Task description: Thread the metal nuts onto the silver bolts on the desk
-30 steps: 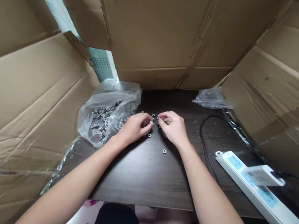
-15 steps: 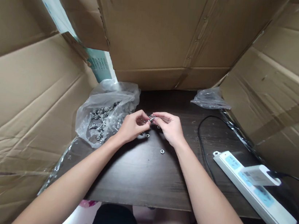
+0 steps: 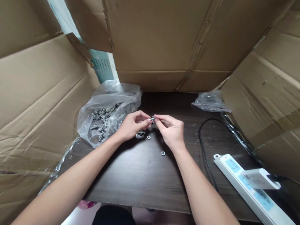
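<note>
Above the middle of the dark table, my left hand (image 3: 131, 125) and my right hand (image 3: 172, 131) meet at their fingertips. Between them is a small metal bolt (image 3: 152, 119), pinched from both sides; whether a nut sits on it is too small to tell. One hex nut (image 3: 148, 137) lies on the wood just below my fingers, and another nut (image 3: 163, 153) rests nearer to me. Beside my left fingers, a few metal pieces (image 3: 141, 132) are partly hidden. To the left, a clear plastic bag (image 3: 87, 113) lies open with many bolts (image 3: 105, 113) in it.
Cardboard walls (image 3: 160, 36) enclose the table (image 3: 141, 181) on three sides. At the back right lies a flat plastic bag (image 3: 211, 101). A white power strip (image 3: 255, 196) with a plugged-in adapter stands on the right, beside a black cable (image 3: 202, 143).
My right fingers have closed in more tightly around the bolt, and its angle looks flatter. The view has shifted slightly. Both nuts on the table stay put.
</note>
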Motion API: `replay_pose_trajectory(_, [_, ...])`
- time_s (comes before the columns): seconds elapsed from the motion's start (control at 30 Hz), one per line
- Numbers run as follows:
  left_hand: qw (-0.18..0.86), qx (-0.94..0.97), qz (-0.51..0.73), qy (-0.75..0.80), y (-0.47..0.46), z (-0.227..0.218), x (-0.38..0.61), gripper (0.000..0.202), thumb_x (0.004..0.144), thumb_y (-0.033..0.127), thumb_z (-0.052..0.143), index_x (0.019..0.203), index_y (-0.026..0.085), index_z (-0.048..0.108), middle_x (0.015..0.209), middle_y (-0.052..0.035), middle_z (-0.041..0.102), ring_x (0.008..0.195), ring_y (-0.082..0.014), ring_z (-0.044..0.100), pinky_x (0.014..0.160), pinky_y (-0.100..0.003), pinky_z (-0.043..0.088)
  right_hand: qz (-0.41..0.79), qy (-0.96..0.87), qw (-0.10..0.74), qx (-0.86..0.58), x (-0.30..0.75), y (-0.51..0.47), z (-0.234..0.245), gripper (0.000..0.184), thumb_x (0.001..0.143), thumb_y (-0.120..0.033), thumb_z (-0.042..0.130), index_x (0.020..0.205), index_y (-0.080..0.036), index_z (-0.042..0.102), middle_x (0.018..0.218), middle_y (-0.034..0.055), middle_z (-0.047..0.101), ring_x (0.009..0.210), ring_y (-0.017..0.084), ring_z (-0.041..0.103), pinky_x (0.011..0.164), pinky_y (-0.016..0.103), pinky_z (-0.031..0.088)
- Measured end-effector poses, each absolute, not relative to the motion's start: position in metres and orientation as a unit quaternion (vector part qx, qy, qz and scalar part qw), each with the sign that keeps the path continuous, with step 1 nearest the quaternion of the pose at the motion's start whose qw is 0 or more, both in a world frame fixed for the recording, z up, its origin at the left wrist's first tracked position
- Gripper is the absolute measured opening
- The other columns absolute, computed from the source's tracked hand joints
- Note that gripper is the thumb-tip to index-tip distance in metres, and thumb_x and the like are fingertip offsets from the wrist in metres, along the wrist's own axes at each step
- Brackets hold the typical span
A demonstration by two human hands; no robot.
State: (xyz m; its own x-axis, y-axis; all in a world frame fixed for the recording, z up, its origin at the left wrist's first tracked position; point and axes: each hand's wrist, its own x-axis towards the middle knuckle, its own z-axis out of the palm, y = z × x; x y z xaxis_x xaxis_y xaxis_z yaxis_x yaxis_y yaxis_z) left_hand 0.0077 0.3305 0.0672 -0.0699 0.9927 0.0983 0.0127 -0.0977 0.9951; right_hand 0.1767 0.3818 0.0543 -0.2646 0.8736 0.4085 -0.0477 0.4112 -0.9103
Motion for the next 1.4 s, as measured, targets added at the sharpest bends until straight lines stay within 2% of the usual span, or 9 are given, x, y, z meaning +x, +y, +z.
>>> replay_pose_trajectory(0.2, [0.560, 0.401, 0.550, 0.472, 0.333, 0.068, 0.002, 0.040, 0.074, 0.038, 0.084, 0.100, 0.012, 0.069, 0.098, -0.0101, 0.075, 0.082, -0.0146, 0.070, 0.075, -0.028, 0.056, 0.452, -0.677, 0.510, -0.278, 0.179, 0.381, 0.060, 0.023, 0.080, -0.034, 0.079, 0.098, -0.020, 0.080, 0.100, 0.0064, 0.074, 0.088, 0.021, 0.074, 0.086, 0.035, 0.063])
replay_pose_trajectory(0.4, [0.620, 0.365, 0.541, 0.435, 0.330, 0.072, 0.002, 0.037, 0.073, 0.030, 0.088, 0.100, 0.011, 0.072, 0.095, -0.0085, 0.074, 0.080, -0.0107, 0.067, 0.072, -0.021, 0.054, 0.527, -0.645, 0.479, -0.277, 0.182, 0.382, 0.064, 0.033, 0.073, -0.044, 0.087, 0.092, -0.019, 0.077, 0.097, 0.0074, 0.074, 0.091, 0.023, 0.074, 0.089, 0.036, 0.062])
replay_pose_trajectory(0.53, [0.621, 0.368, 0.537, 0.437, 0.328, 0.073, 0.002, 0.036, 0.073, 0.031, 0.088, 0.098, 0.011, 0.073, 0.094, -0.0088, 0.073, 0.080, -0.0112, 0.067, 0.070, -0.021, 0.055, 0.538, -0.641, 0.463, -0.292, 0.183, 0.382, 0.065, 0.039, 0.070, -0.048, 0.088, 0.092, -0.018, 0.076, 0.096, 0.0085, 0.075, 0.090, 0.025, 0.074, 0.089, 0.038, 0.061])
replay_pose_trajectory(0.73, [0.606, 0.385, 0.547, 0.430, 0.329, 0.073, 0.004, 0.041, 0.070, 0.032, 0.091, 0.099, 0.011, 0.072, 0.098, -0.0103, 0.075, 0.085, -0.0141, 0.070, 0.075, -0.025, 0.057, 0.550, -0.634, 0.451, -0.303, 0.182, 0.383, 0.066, 0.044, 0.075, -0.057, 0.082, 0.092, -0.017, 0.073, 0.081, 0.0065, 0.074, 0.070, 0.021, 0.072, 0.071, 0.035, 0.062])
replay_pose_trajectory(0.93, [0.587, 0.403, 0.553, 0.433, 0.330, 0.068, 0.004, 0.044, 0.071, 0.038, 0.089, 0.100, 0.011, 0.071, 0.098, -0.0097, 0.075, 0.086, -0.0148, 0.070, 0.080, -0.028, 0.058, 0.563, -0.643, 0.430, -0.292, 0.183, 0.385, 0.068, 0.045, 0.070, -0.054, 0.086, 0.094, -0.019, 0.073, 0.090, 0.0069, 0.075, 0.084, 0.023, 0.073, 0.081, 0.034, 0.060])
replay_pose_trajectory(1.03, [0.578, 0.417, 0.548, 0.438, 0.329, 0.067, 0.005, 0.047, 0.071, 0.041, 0.089, 0.100, 0.011, 0.070, 0.096, -0.0084, 0.074, 0.087, -0.0154, 0.069, 0.081, -0.030, 0.057, 0.559, -0.649, 0.419, -0.301, 0.182, 0.387, 0.066, 0.049, 0.070, -0.062, 0.084, 0.085, -0.017, 0.070, 0.078, 0.0053, 0.072, 0.067, 0.019, 0.069, 0.065, 0.030, 0.058])
replay_pose_trajectory(1.1, [0.581, 0.425, 0.542, 0.435, 0.329, 0.068, 0.006, 0.048, 0.070, 0.043, 0.089, 0.101, 0.011, 0.069, 0.095, -0.0075, 0.073, 0.088, -0.0155, 0.069, 0.081, -0.029, 0.057, 0.539, -0.660, 0.415, -0.320, 0.182, 0.387, 0.065, 0.053, 0.075, -0.069, 0.076, 0.073, -0.017, 0.066, 0.067, 0.0032, 0.066, 0.054, 0.015, 0.060, 0.052, 0.026, 0.050])
replay_pose_trajectory(1.2, [0.580, 0.440, 0.534, 0.431, 0.328, 0.069, 0.008, 0.050, 0.072, 0.046, 0.087, 0.103, 0.012, 0.068, 0.099, -0.0084, 0.073, 0.091, -0.0168, 0.069, 0.081, -0.030, 0.057, 0.518, -0.674, 0.404, -0.337, 0.180, 0.387, 0.064, 0.061, 0.083, -0.075, 0.064, 0.064, -0.018, 0.060, 0.059, 0.0017, 0.060, 0.046, 0.012, 0.051, 0.045, 0.024, 0.041])
replay_pose_trajectory(1.4, [0.544, 0.463, 0.546, 0.438, 0.328, 0.068, 0.009, 0.052, 0.075, 0.050, 0.084, 0.106, 0.012, 0.067, 0.101, -0.0100, 0.074, 0.093, -0.0201, 0.070, 0.079, -0.031, 0.057, 0.542, -0.642, 0.437, -0.322, 0.177, 0.386, 0.064, 0.051, 0.081, -0.069, 0.071, 0.079, -0.018, 0.068, 0.068, 0.0025, 0.065, 0.055, 0.014, 0.058, 0.050, 0.025, 0.046])
